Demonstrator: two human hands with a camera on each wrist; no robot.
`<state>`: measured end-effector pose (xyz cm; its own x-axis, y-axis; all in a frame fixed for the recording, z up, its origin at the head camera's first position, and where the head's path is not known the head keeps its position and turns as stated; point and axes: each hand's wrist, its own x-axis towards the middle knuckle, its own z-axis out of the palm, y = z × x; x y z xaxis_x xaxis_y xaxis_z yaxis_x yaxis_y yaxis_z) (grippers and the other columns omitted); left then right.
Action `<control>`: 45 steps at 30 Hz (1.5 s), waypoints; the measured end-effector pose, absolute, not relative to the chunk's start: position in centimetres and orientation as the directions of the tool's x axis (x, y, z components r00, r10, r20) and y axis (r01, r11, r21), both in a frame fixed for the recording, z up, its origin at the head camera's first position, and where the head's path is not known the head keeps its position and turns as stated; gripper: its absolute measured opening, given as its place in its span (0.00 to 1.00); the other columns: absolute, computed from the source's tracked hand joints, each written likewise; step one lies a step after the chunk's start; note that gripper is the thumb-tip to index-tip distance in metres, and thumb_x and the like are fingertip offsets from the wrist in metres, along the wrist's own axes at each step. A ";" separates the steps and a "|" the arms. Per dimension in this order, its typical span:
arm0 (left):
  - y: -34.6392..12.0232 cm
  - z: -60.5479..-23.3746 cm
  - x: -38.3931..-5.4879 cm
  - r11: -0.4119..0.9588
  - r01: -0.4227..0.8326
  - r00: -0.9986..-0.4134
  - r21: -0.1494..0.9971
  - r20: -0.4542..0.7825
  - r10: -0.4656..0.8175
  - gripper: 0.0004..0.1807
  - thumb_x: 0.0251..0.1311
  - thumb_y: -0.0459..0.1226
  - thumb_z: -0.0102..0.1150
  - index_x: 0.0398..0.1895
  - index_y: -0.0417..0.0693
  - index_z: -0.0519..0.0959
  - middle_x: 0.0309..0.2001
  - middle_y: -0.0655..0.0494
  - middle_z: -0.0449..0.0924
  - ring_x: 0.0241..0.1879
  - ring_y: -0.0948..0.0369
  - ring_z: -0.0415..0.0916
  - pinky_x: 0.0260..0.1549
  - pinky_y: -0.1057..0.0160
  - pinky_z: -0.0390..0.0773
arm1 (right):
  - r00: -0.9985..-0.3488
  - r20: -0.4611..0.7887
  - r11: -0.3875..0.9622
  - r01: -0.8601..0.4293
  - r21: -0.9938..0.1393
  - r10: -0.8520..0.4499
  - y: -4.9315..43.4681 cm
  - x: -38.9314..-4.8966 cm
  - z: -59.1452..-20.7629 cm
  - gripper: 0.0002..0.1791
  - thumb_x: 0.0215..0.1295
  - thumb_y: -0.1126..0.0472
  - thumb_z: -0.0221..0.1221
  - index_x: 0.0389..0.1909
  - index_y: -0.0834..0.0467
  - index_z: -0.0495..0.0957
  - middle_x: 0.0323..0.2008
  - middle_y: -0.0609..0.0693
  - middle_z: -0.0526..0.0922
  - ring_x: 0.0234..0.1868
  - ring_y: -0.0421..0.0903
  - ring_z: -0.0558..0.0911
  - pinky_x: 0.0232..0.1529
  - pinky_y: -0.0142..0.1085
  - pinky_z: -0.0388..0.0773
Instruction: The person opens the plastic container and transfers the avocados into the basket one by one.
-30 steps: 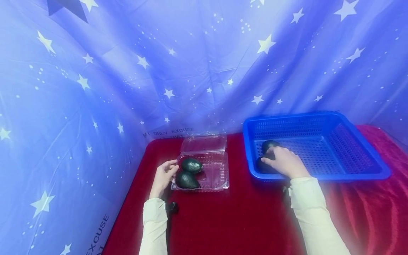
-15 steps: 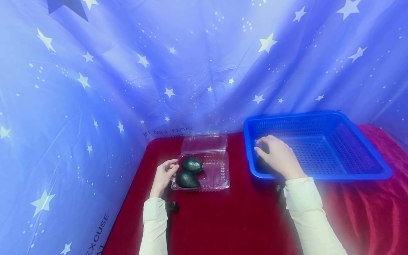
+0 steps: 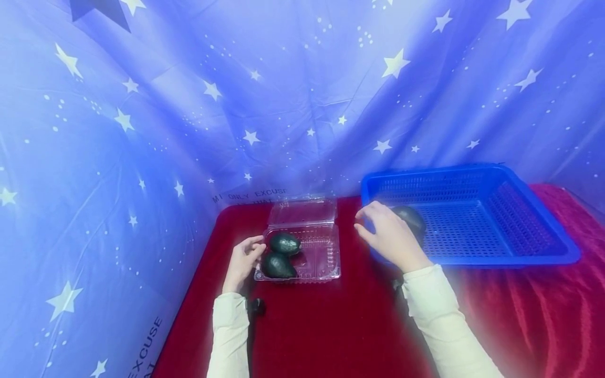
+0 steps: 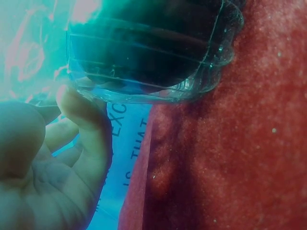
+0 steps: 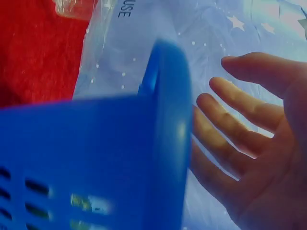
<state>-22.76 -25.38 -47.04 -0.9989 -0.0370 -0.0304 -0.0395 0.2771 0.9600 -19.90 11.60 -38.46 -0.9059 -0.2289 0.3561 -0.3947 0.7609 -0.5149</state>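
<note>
My left hand (image 3: 242,261) pinches the left rim of a clear plastic clamshell (image 3: 317,257), whose lid stands open at the back. In the left wrist view, thumb and bent fingers meet the edge of the clamshell (image 4: 201,81). Two dark green avocados (image 3: 285,244) lie in its left half, one behind the other. My right hand (image 3: 394,236) is over the left rim of the blue basket (image 3: 524,260). The right wrist view shows its palm and spread fingers (image 5: 225,124) with nothing in them. Another dark avocado (image 3: 412,223) sits in the basket, partly hidden behind the right hand.
Red cloth (image 3: 340,325) covers the table beneath both containers. A blue curtain (image 3: 307,94) with white stars hangs behind and along the left side. The basket's raised rim stands between its inside and the clamshell.
My right hand has moved left, out of the basket to over its left rim, without an avocado. An avocado shows again beside it, farther right than before. The left hand has stayed at the clamshell.
</note>
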 end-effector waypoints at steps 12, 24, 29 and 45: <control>-24.6 -44.1 -21.4 0.263 -0.053 -0.998 0.963 -0.056 0.003 0.22 0.66 0.29 0.60 0.61 0.30 0.74 0.37 0.33 0.78 0.20 0.61 0.71 0.18 0.69 0.76 | -0.842 0.428 0.722 -0.515 -0.461 -0.328 9.2 -19.8 -39.4 0.13 0.61 0.61 0.67 0.45 0.60 0.81 0.42 0.53 0.80 0.48 0.51 0.78 0.53 0.47 0.79; -24.6 -44.1 -21.3 0.263 -0.045 -0.999 0.964 -0.048 0.005 0.22 0.65 0.30 0.60 0.61 0.31 0.74 0.37 0.36 0.79 0.20 0.62 0.71 0.18 0.69 0.77 | -0.816 0.427 0.726 -0.558 -0.402 -0.390 7.2 -20.1 -40.5 0.12 0.60 0.61 0.67 0.43 0.59 0.81 0.40 0.51 0.78 0.44 0.48 0.77 0.48 0.43 0.81; -24.6 -44.1 -21.3 0.263 -0.047 -0.999 0.964 -0.051 0.006 0.21 0.65 0.30 0.60 0.61 0.31 0.74 0.37 0.34 0.79 0.20 0.62 0.71 0.18 0.69 0.77 | -0.808 0.424 0.725 -0.570 -0.387 -0.409 6.3 -20.4 -41.1 0.14 0.60 0.61 0.67 0.46 0.59 0.80 0.40 0.51 0.78 0.43 0.47 0.77 0.45 0.41 0.82; -24.6 -44.1 -21.4 0.240 -0.053 -0.998 0.969 -0.056 0.005 0.22 0.65 0.29 0.60 0.61 0.29 0.74 0.33 0.44 0.79 0.20 0.63 0.70 0.17 0.70 0.76 | -0.796 0.368 0.698 -0.601 -0.390 -0.480 3.4 -21.3 -43.1 0.24 0.62 0.58 0.67 0.58 0.61 0.76 0.52 0.56 0.79 0.54 0.52 0.79 0.56 0.44 0.80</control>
